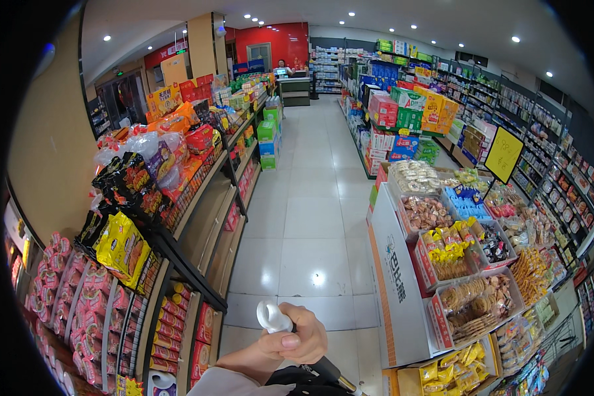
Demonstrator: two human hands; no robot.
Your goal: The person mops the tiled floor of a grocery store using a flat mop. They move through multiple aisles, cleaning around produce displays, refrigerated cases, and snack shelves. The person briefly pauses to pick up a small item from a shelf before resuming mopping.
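My left hand (299,336) is closed around the upper end of a pole (326,370) in front of my body. A white plastic hanging loop (272,317) tops the pole and sticks out above my fist. Below the hand runs a dark grip section, then a gold-coloured metal shaft that leaves the picture at the bottom. The pole's lower end is hidden, so its kind of tool cannot be told. My right hand is out of view. Ahead stretches a tiled shop aisle (307,218).
Shelving (205,208) with bagged noodles (123,247) and pink cups (86,307) lines the left. On the right stands a display of packaged biscuits (475,302) with a yellow sign (504,154). Stacked cartons (269,143) border the aisle. A person sits behind the far counter (295,91).
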